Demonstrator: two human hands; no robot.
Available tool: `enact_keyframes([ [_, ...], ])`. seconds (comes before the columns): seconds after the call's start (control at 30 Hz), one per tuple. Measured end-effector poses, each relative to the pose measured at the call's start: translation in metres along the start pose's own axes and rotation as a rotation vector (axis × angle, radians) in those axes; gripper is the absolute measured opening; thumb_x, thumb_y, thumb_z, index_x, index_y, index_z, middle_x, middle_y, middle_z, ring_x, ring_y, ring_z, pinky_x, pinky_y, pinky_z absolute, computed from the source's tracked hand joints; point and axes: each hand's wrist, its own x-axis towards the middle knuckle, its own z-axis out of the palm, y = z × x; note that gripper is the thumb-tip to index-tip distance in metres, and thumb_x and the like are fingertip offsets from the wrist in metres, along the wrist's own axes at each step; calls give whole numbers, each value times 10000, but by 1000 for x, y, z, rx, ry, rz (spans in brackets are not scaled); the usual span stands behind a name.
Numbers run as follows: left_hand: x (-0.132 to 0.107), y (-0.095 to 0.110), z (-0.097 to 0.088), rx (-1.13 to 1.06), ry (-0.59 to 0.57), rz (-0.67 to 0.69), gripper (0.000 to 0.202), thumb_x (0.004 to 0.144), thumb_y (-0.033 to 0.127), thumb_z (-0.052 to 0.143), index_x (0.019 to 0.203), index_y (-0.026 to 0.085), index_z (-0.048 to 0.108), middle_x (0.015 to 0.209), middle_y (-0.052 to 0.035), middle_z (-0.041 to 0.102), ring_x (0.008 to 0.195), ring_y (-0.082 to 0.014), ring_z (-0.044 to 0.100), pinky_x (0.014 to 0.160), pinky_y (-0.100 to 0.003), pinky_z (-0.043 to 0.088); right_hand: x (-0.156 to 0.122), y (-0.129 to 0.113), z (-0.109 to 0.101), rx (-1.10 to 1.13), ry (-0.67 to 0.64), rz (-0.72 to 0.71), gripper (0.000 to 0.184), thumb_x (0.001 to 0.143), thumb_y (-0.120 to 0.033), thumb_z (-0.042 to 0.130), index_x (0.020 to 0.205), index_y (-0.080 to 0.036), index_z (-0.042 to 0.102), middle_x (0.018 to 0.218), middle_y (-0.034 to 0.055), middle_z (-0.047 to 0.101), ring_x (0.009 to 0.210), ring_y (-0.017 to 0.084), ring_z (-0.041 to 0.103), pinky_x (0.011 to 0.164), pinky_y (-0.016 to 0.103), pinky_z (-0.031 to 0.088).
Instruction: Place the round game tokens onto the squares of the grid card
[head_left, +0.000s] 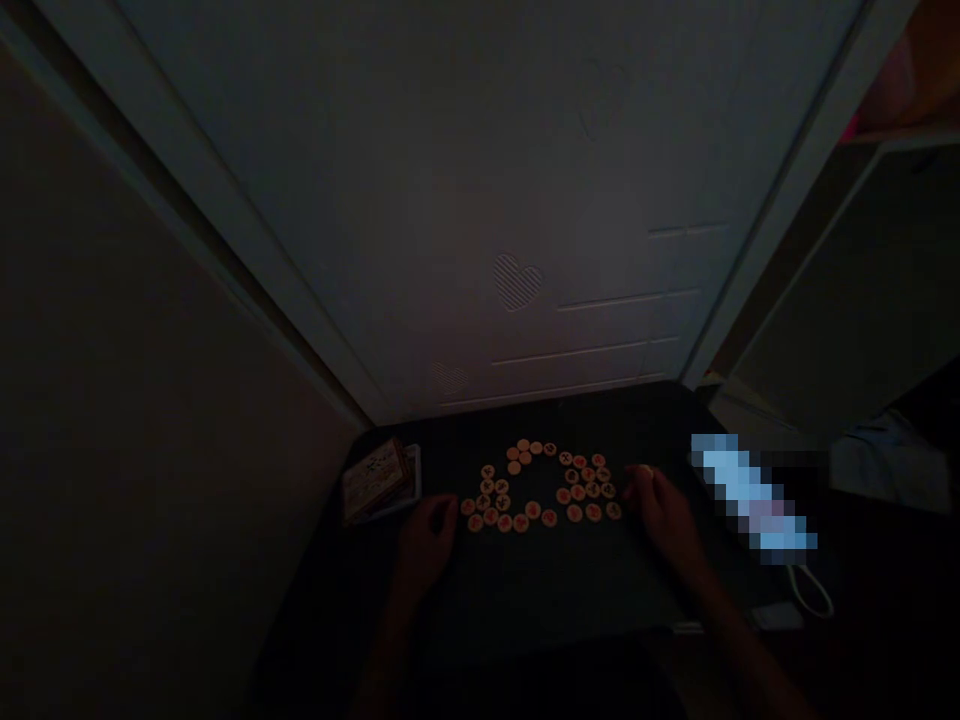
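Note:
Round wooden Chinese chess pieces (533,510) lie spread on a dark tabletop (517,590), many with red or dark characters and several showing plain faces. They form a loose ring with a bare middle. At the left end of the ring, my left hand (431,530) rests with curled fingers; anything inside them is hidden. Just past the right end is my right hand (656,505), its thumb and fingers pinched on what looks like another pale chess piece (647,471). Dim light blurs the fingertips.
A patterned box lid (373,478) leans in a pale tray (417,470) at the table's left. At the right lies a bright, pixelated device (754,495) with a white cable (814,592) near it. Behind the table stands a white panel with heart reliefs (516,282).

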Motion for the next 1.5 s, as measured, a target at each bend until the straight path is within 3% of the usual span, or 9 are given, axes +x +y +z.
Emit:
enact_keyframes([
  [0.17, 0, 0, 0, 8, 1, 6, 317, 915, 473, 530, 1002, 227, 710, 984, -51, 769, 901, -233, 720, 815, -350, 573, -2, 0, -1, 30, 32, 17, 582, 1011, -595, 249, 1094, -210, 676, 734, 27, 683, 672, 196, 643, 598, 285, 480],
  [0.43, 0, -4, 2, 6, 6, 2, 317, 917, 473, 526, 1014, 233, 708, 994, -50, 767, 894, -231, 719, 821, -351, 568, 2, 6, -1, -44, 12, -27, 520, 971, -621, 365, 1034, -219, 688, 767, 39, 716, 692, 215, 670, 617, 305, 495],
  [0.77, 0, 1, -1, -2, -18, -10, 346, 925, 503, 502, 1002, 229, 699, 1002, -60, 764, 924, -242, 715, 843, -369, 565, 1, 9, 7, 152, 11, -44, 492, 927, -642, 498, 1172, -217, 531, 1019, 118, 763, 849, 241, 741, 747, 352, 568],
  [1.0, 0, -3, 2, -8, -12, -12, 330, 916, 492, 524, 1010, 228, 698, 1013, -57, 763, 931, -241, 718, 851, -365, 565, 4, 10, 7, 178, 66, -23, 512, 933, -663, 470, 1158, -204, 500, 928, 117, 764, 732, 229, 725, 667, 342, 557],
  [1.13, 0, -5, 4, -3, 3, -12, 309, 919, 473, 530, 1005, 231, 702, 992, -47, 763, 898, -229, 720, 814, -345, 569, 3, 8, 5, 148, 102, -44, 482, 967, -622, 428, 1182, -202, 531, 984, 114, 750, 749, 215, 702, 678, 334, 544],
  [1.33, 0, -4, 3, 12, -2, -1, 303, 926, 463, 518, 996, 237, 708, 1000, -44, 765, 901, -228, 720, 824, -347, 566, 4, 9, 0, -23, 123, -124, 445, 934, -595, 511, 1091, -223, 698, 1049, 102, 719, 952, 262, 668, 847, 389, 517],
  [1.5, 0, -4, 2, 9, -16, -25, 317, 921, 476, 523, 1021, 237, 705, 1015, -48, 765, 911, -236, 718, 813, -350, 567, 4, 11, 1, -12, 116, -64, 457, 932, -599, 510, 1118, -226, 698, 1094, 95, 724, 984, 270, 666, 843, 383, 516],
])
